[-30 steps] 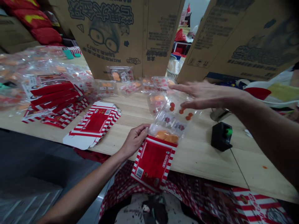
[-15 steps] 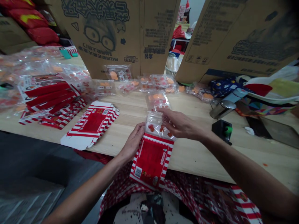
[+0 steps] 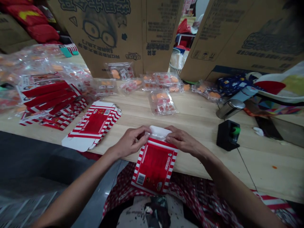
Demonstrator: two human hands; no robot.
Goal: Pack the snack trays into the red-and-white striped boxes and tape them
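A red box with red-and-white striped edges point(image 3: 154, 164) rests at the table's front edge, its open end away from me. My left hand point(image 3: 133, 139) is closed at the left corner of that opening, thumb and fingers pinching. At the right corner, the fingers of my right hand point(image 3: 182, 140) are closed on the box in the same way. A white flap point(image 3: 159, 130) stands up between the hands. Just below it, a strip of clear plastic bag point(image 3: 158, 137) shows in the opening; the rest is inside the box. Beyond lies a clear packet of orange and red pieces point(image 3: 162, 103).
Flattened striped boxes point(image 3: 95, 122) lie to the left, beside a red stack of packaging point(image 3: 51, 98). Many clear packets point(image 3: 71, 71) cover the back left. A black tape dispenser point(image 3: 228, 135) and a steel flask point(image 3: 230, 108) stand right. Tall cartons point(image 3: 156, 38) line the back.
The clear bag that stuck out of the box has gone down into it. My right hand has moved down to the box's top corner, and the white flap now shows.
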